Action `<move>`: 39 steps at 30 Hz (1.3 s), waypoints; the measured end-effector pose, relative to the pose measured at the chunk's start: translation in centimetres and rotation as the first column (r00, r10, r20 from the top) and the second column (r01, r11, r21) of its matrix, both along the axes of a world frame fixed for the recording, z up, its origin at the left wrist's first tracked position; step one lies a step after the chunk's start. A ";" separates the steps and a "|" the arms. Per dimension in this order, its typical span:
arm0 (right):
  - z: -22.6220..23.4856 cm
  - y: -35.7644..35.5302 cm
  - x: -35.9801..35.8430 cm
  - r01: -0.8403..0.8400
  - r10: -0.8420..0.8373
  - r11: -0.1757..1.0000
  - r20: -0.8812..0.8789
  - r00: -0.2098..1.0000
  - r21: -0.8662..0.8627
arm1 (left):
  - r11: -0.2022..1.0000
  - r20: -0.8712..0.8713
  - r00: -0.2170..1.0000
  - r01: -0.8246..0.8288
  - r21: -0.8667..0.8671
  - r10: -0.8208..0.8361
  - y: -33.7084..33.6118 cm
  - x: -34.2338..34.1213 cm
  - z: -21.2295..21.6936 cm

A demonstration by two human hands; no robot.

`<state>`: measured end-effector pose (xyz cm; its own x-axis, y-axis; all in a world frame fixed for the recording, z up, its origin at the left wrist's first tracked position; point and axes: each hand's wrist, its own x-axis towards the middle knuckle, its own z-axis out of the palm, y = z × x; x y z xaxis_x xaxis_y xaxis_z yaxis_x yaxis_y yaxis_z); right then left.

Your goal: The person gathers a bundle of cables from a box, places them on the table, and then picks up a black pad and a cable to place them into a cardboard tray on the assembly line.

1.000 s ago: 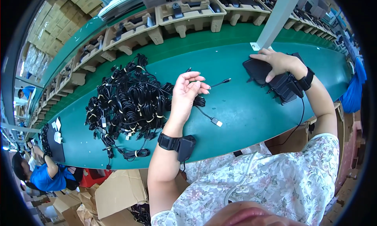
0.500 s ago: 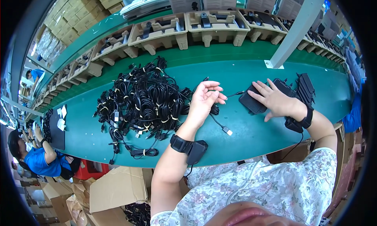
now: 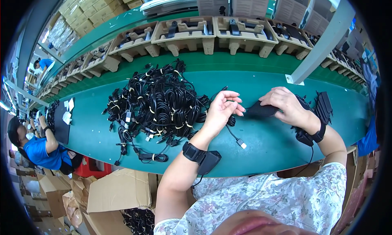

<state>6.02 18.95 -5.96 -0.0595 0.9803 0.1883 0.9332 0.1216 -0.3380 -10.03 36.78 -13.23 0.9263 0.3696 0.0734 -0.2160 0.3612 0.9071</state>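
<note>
Near the middle of the green bench, my left hand [image 3: 223, 109] has its fingers curled in a pinch on a thin black cable. The cable's coil sits just under and beside this hand, and a loose end with a light metal USB plug [image 3: 241, 143] lies on the bench. My right hand [image 3: 282, 104] grips a flat black textured device [image 3: 262, 109], its fingers over the top edge and thumb underneath. The device is tilted up, its left end close to my left fingertips. Whether the cable is plugged into it is hidden.
A large heap of bundled black cables [image 3: 159, 100] lies left of my hands. More flat black pieces [image 3: 322, 107] lean at the right. A grey post [image 3: 322, 43] and a row of cardboard trays [image 3: 183, 41] stand behind. A co-worker in blue [image 3: 41, 151] sits far left.
My right hand has gone from lying spread flat on the black device to gripping and tilting it. The device has come closer to my left hand. The whole view has shifted slightly.
</note>
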 end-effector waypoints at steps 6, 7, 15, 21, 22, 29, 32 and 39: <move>1.0 1.5 1.3 -0.019 0.010 0.997 0.118 0.993 0.075 | 1.000 -0.022 1.000 0.003 0.004 -0.003 0.3 -0.2 -0.1; 1.7 2.2 2.2 0.125 -0.140 0.978 0.081 0.987 0.165 | 1.000 -0.040 0.999 0.000 0.002 0.000 0.3 -0.3 -0.1; 4.2 12.5 17.7 0.651 -0.147 0.590 -0.730 0.667 0.477 | 1.000 0.010 1.000 0.015 -0.022 -0.015 0.2 -0.2 -0.1; -0.4 17.1 21.6 0.832 -0.578 0.547 -0.676 0.457 0.094 | 0.998 0.020 1.000 0.017 -0.056 -0.016 0.1 -0.4 -0.2; -0.7 17.2 21.7 0.823 -0.576 0.562 -0.674 0.462 0.084 | 0.999 0.030 0.999 0.022 -0.042 -0.021 0.3 -0.2 -0.3; -1.6 17.6 22.7 0.820 -0.905 0.410 0.062 0.421 0.399 | 0.996 0.065 0.998 0.009 -0.086 -0.003 0.0 0.1 -0.6; 0.2 17.4 17.7 0.795 -0.880 0.429 0.396 0.262 0.428 | 0.998 0.042 0.999 -0.014 -0.065 0.017 0.2 -0.1 -0.4; 0.5 21.7 6.6 -0.163 -0.073 0.843 0.411 0.909 0.512 | 0.999 0.057 0.998 0.034 -0.028 -0.032 -0.2 0.8 -1.0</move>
<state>12.63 40.66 -5.50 -0.2866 0.7311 0.6192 0.9580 0.2142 0.1906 -9.23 36.62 -14.26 0.9327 0.3417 0.1155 -0.2540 0.3948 0.8830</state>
